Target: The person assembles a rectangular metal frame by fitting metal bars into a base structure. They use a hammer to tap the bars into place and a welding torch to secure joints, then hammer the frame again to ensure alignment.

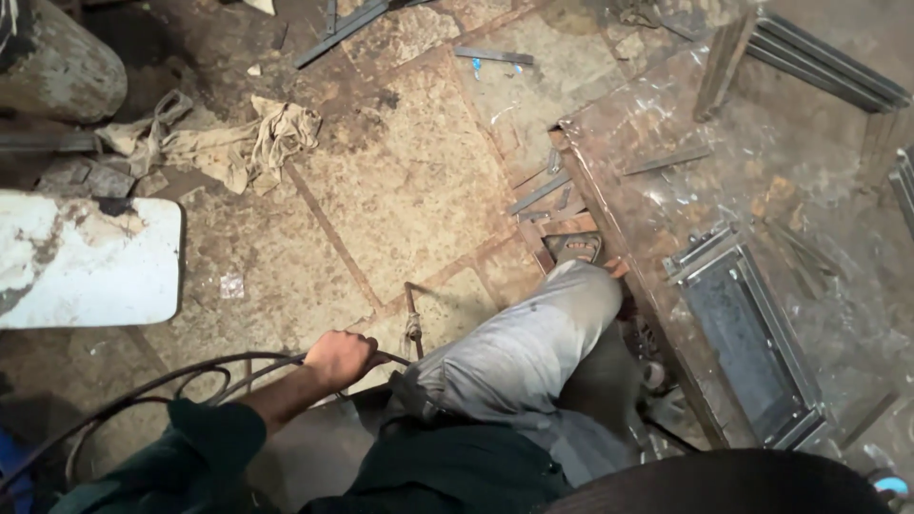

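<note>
My left hand [338,359] reaches out from a dark green sleeve at the lower left and is closed around a dark cable [190,373]. The cable loops away to the left over the stone floor. Just right of the hand, a thin rusty rod [412,324] sticks up from the floor. My bent knee in grey trousers [533,343] is beside it, and my sandalled foot [574,247] rests near the table's edge. My right hand is out of sight.
A rusty metal worktable [666,133] fills the right side, bearing a rectangular metal frame [743,333] and long angle bars [828,57]. On the floor lie crumpled rags [238,143], short metal strips [493,55] and a white slab [86,257]; a grey cylinder [57,62] lies top left.
</note>
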